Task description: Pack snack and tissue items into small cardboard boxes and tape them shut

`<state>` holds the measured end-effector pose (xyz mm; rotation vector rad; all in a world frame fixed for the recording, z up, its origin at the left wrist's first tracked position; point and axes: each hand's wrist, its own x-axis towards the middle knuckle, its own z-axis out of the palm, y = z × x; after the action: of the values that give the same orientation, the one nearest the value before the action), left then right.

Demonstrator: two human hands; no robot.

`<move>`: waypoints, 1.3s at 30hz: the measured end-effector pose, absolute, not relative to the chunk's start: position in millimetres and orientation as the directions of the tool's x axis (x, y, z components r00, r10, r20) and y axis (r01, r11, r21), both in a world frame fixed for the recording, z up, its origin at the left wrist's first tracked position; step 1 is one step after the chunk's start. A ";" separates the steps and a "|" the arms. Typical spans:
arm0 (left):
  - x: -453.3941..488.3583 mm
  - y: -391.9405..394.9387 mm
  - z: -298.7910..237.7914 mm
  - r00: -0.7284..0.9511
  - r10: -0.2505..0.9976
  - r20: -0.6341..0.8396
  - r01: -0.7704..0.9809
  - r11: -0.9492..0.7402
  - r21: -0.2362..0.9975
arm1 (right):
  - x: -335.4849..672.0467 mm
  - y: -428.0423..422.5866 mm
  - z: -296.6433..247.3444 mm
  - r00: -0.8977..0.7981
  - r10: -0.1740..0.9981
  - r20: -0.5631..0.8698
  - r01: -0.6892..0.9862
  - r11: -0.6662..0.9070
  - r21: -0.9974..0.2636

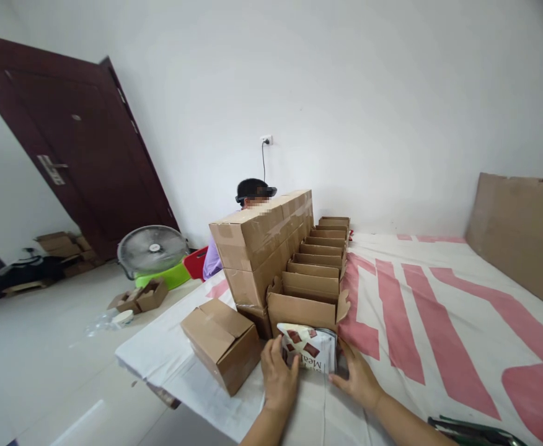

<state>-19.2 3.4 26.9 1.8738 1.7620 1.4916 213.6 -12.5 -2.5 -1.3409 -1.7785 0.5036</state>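
A: Status of the glossy white foil pouch with brown squares (309, 352)?

B: Flat on the tabletop (439, 310) covered in white-and-pink cloth, just before the nearest open brown cardboard box (303, 308). It is pinched at both edges, probably to be kept square.

A: Grip?

B: Left hand (279, 378) and right hand (356, 376) are each closed lightly on the pouch. A closed small carton (221, 342) is parked left, clear of the hands.
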 end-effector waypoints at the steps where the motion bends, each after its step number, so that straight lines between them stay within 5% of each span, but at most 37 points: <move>1: -15.8 -1.0 25.0 -0.106 0.799 0.591 0.699 -0.364 0.616 | 212.6 -13.1 -1.7 -0.069 0.930 0.362 0.597 0.329 -0.731; 6: 1.6 -11.8 20.2 0.321 0.745 0.585 0.748 -0.578 0.326 | 210.7 -14.3 -1.0 -0.046 0.941 0.335 0.606 0.293 -0.739; 24: 11.3 -6.1 28.9 0.342 0.735 0.586 0.842 -0.516 0.155 | 211.5 -13.8 -6.9 -0.069 0.937 0.342 0.692 0.292 -0.661; 28: 9.5 -10.6 24.9 0.287 0.726 0.624 0.822 -0.522 0.228 | 210.4 -15.8 -4.8 -0.035 0.929 0.368 0.669 0.295 -0.682; 32: 3.7 -5.8 23.5 -0.036 0.775 0.631 0.850 -0.308 0.427 | 209.9 -16.9 -3.6 -0.017 0.914 0.404 0.657 0.315 -0.685; 35: -2.5 5.9 24.9 -0.215 0.834 0.508 0.750 -0.192 0.633 | 209.7 -16.5 -3.6 -0.017 0.908 0.419 0.665 0.323 -0.674; 39: -9.5 24.8 29.7 -0.154 0.930 0.333 0.488 -0.221 0.844 | 209.4 -16.1 -3.3 -0.027 0.918 0.396 0.663 0.313 -0.680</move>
<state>-9.5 24.8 29.7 1.6809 1.6038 1.3470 209.4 -16.1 -3.3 -1.4240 -1.7626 0.3923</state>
